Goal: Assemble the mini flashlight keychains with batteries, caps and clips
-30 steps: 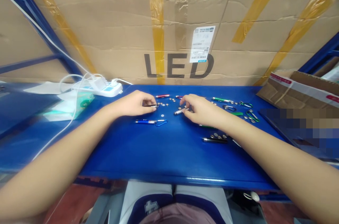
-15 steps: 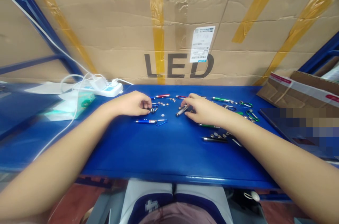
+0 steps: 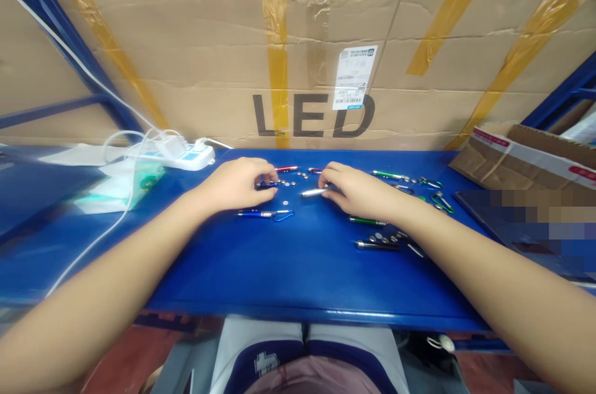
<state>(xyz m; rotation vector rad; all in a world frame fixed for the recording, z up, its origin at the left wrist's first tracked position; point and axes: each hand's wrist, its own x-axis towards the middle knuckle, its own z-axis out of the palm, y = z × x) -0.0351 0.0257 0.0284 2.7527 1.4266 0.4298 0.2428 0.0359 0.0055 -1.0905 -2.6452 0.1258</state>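
My left hand [image 3: 239,183] rests on the blue table [image 3: 298,270] with its fingers curled on a small dark part [image 3: 263,183] that I cannot name. My right hand [image 3: 356,190] pinches the end of a silver mini flashlight [image 3: 313,193], which points left just above the table. Several small button batteries [image 3: 291,183] lie between the two hands. A blue mini flashlight with a clip [image 3: 265,214] lies just in front of my left hand. A red flashlight [image 3: 285,169] lies behind the hands.
Green flashlights [image 3: 388,175] and carabiner clips [image 3: 437,201] are scattered at the right. A dark flashlight [image 3: 377,246] lies beside batteries near my right forearm. A white power strip [image 3: 184,156] with cables sits at the left. A large "LED" cardboard box [image 3: 298,46] forms the back wall.
My right hand has turned the silver flashlight from angled to nearly level, pointing left. My left hand has shifted slightly right and back over the small part.
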